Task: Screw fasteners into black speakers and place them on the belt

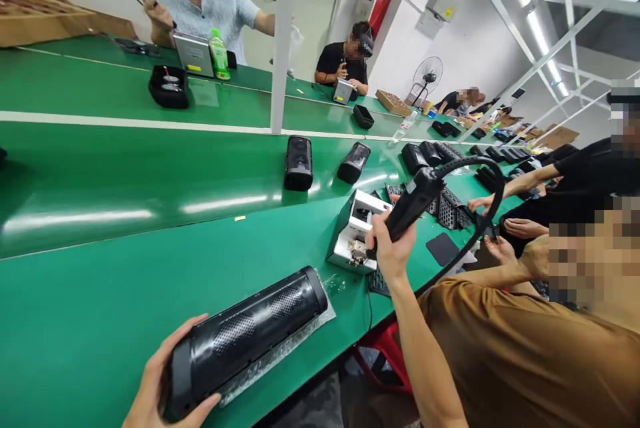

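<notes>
My left hand [170, 381] is wrapped around the near end of a long black speaker [250, 331] with perforated grilles. The speaker lies tilted across a strip of bubble wrap [280, 355] on the green table. In my right hand [393, 245] is a black electric screwdriver [414, 198], with its cable looping off to the right. The tool's lower end is at a white screw feeder box [345, 241]; my fingers hide part of it, and I cannot tell whether the bit touches anything.
Two black speaker bodies [299, 163] stand beyond the feeder. Perforated black panels [450, 208] and a flat black sheet [442, 249] lie to the right. A co-worker in a brown shirt [520, 341] sits close on my right. A white post [281, 48] rises at the table divider.
</notes>
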`<state>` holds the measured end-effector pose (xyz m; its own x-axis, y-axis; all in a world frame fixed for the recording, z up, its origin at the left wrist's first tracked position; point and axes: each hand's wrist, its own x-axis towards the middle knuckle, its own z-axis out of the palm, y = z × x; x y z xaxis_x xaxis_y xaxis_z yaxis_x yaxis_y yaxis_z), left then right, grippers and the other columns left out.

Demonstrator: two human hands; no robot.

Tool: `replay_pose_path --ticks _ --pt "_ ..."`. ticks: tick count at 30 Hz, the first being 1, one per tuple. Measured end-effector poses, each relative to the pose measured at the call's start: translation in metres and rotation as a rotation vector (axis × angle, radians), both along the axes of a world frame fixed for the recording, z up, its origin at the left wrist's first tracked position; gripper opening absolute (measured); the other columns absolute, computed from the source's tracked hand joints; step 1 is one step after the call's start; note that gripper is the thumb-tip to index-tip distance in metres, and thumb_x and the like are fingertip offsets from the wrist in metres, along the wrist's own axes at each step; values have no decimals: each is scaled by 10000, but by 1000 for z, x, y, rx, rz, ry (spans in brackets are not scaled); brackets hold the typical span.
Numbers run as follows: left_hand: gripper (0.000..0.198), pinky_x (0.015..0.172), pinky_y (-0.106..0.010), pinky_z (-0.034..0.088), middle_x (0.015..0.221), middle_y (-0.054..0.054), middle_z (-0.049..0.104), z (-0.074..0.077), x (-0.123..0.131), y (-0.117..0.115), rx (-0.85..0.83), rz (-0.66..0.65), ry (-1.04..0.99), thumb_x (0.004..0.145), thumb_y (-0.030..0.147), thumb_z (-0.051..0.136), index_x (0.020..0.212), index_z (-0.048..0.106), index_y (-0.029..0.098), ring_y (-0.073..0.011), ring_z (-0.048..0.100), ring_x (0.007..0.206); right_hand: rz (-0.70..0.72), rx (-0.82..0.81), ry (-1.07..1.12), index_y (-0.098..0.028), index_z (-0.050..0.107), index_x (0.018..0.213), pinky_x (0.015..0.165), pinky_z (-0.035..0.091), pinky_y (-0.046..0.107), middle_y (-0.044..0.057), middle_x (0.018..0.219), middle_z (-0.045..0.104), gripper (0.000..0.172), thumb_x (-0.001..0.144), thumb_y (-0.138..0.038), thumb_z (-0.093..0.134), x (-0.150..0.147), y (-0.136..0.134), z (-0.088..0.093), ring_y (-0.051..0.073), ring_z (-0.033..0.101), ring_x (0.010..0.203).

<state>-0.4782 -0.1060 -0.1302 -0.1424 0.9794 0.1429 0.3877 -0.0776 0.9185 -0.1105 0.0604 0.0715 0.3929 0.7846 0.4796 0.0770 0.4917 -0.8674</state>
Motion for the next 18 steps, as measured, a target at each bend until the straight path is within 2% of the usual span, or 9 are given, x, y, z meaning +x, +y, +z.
replay_pose_path --ticks 2,4,6,8,11,15,18 --pt "843 1414 -754 371 1697 -107 621 13 12 -3 -16 20 -61 930 702 839 1640 518 383 -485 568 1606 52 -13 45 -287 612 1331 374 443 216 -150 686 570 455 962 -356 870 -4 -23 3 95 507 362" --pt "841 1413 -745 375 1714 -122 599 20 18 -4 -28 -2 -97 951 712 830 1648 499 378 -475 553 1618 113 29 111 -321 615 1353 385 455 201 -161 665 558 421 1002 -293 845 -11 -50 14 87 491 356" --pt "832 1411 -741 378 1729 -131 577 21 18 -4 -38 -18 -117 970 701 824 1656 483 376 -467 541 1627 187 108 157 -351 613 1390 419 499 200 -157 673 591 425 1038 -259 835 -19 -73 28 82 493 368" --pt "834 1415 -751 359 1731 -125 571 19 15 -3 -43 -10 -117 966 707 828 1655 484 387 -468 531 1632 259 170 136 -332 640 1356 445 536 216 -139 685 618 342 1070 -273 819 -29 -88 38 86 501 385" --pt "860 1427 -751 338 1725 -104 581 16 13 -2 -39 3 -116 932 719 858 1649 498 409 -469 531 1630 320 201 76 -297 646 1275 453 538 235 -123 671 612 217 1105 -296 780 -40 -92 42 99 501 398" --pt "846 1435 -707 359 1708 -93 609 18 17 -4 -15 2 -122 922 706 871 1634 523 410 -456 554 1620 350 157 80 -320 539 1399 450 530 255 -125 665 634 391 1092 -283 777 -42 -87 37 131 520 415" --pt "822 1426 -687 387 1700 -101 620 21 19 -6 -16 11 -128 934 694 861 1630 535 402 -449 573 1608 358 159 72 -340 528 1432 446 529 241 -134 680 618 406 1104 -271 757 -43 -84 38 122 506 414"
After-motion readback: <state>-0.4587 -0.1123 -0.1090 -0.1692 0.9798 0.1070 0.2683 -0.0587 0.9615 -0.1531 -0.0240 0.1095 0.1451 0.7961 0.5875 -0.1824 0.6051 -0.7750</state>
